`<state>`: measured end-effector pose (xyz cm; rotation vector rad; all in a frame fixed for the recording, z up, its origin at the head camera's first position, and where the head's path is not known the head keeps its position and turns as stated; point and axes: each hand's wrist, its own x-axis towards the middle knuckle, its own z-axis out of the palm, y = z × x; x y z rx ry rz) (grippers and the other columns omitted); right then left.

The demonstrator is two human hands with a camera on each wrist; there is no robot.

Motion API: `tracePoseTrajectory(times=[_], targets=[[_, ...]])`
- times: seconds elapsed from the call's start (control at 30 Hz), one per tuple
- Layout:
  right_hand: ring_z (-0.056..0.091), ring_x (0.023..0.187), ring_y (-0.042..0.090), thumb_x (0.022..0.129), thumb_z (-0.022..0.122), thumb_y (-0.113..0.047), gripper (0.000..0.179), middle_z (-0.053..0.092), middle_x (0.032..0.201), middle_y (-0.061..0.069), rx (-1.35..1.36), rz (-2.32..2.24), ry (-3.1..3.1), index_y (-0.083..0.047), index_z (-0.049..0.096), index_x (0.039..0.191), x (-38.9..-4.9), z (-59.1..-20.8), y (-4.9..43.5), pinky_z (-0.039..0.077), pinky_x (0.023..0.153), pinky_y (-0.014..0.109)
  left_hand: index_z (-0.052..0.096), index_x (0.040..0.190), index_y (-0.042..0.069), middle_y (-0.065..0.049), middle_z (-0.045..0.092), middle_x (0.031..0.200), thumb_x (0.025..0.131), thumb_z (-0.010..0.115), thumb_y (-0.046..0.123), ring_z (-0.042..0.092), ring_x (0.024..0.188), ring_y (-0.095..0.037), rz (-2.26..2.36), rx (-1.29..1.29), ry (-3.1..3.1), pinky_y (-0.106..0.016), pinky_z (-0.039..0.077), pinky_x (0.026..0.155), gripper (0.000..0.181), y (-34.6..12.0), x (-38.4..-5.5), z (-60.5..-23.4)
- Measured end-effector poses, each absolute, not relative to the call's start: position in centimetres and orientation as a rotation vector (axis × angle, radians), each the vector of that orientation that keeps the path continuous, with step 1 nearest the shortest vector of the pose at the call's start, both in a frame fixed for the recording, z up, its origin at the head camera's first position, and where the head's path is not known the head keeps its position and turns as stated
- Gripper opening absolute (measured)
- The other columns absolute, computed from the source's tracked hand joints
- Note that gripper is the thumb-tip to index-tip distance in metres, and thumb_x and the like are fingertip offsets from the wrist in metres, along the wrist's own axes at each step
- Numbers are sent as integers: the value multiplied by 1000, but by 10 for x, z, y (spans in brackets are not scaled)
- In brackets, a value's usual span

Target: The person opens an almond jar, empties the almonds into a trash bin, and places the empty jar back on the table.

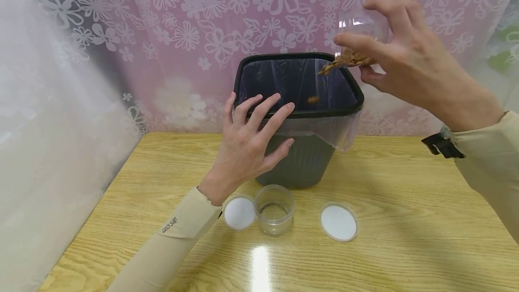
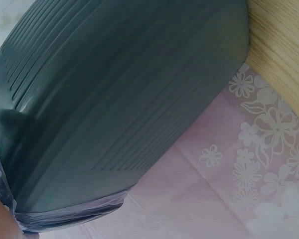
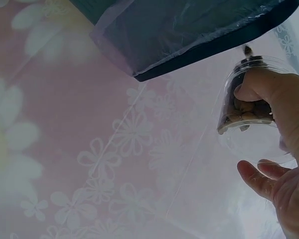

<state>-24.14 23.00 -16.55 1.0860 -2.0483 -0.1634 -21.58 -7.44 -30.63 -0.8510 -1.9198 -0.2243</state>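
Note:
My right hand [image 1: 421,57] grips a clear plastic jar [image 1: 357,35], tipped over the right side of a dark trash can [image 1: 300,157]. Brown nut-like pieces [image 1: 350,59] lie along the jar's lower side and spill from its mouth; one brown piece [image 1: 312,99] is in mid-air within the can's opening. In the right wrist view, thumb and fingers sit on opposite sides of the jar [image 3: 246,112]. My left hand [image 1: 247,143] rests on the can's front left rim, fingers extended over the edge and thumb along the outer wall. A thin plastic liner [image 1: 342,132] folds over the rim.
An uncovered clear jar [image 1: 274,213] stands on the wooden table [image 1: 170,170] in front of the can. Two round white-centred lids [image 1: 239,213] lie on either side of it. A pink flowered curtain [image 1: 182,48] hangs close behind the can.

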Motion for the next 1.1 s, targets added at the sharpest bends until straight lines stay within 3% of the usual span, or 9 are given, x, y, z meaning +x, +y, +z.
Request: tracePoseTrajectory(times=[0.23, 0.53, 0.67, 0.83, 1.1], targets=[[36, 135, 58, 70, 89, 4, 87, 35, 148, 37, 1098, -186, -2029, -21, 49, 144, -242, -166, 231, 47, 101, 69, 51, 149, 25, -6, 53, 150, 97, 62, 51, 47, 136, -34, -202, -848, -1921, -68, 22, 120, 59, -75, -218, -307], [41, 132, 56, 66, 88, 7, 86, 42, 145, 33, 1103, -143, -1936, -24, 55, 138, -248, -173, 225, 48, 100, 70, 48, 152, 26, -6, 51, 152, 99, 59, 50, 44, 138, -34, -208, -852, -1944, -68, 18, 122, 59, -76, -218, -306], [41, 131, 57, 74, 82, 6, 75, 43, 143, 34, 1114, -191, -1896, -23, 57, 138, -250, -173, 223, 46, 104, 67, 46, 154, 26, -6, 50, 152, 100, 56, 51, 44, 137, -34, -182, -842, -1957, -67, 17, 123, 60, -74, -217, -305], [40, 132, 57, 71, 83, 8, 81, 42, 144, 35, 1122, -232, -1883, -21, 54, 140, -249, -173, 220, 36, 117, 61, 44, 156, 27, -6, 49, 154, 102, 51, 53, 44, 135, -34, -138, -817, -1974, -68, 19, 122, 61, -71, -215, -305], [37, 135, 56, 71, 82, 10, 84, 40, 146, 34, 1130, -195, -1911, -23, 52, 143, -247, -174, 218, 34, 119, 61, 43, 156, 26, -6, 48, 154, 100, 53, 55, 44, 135, -34, -137, -804, -1976, -69, 20, 121, 64, -67, -215, -306]])
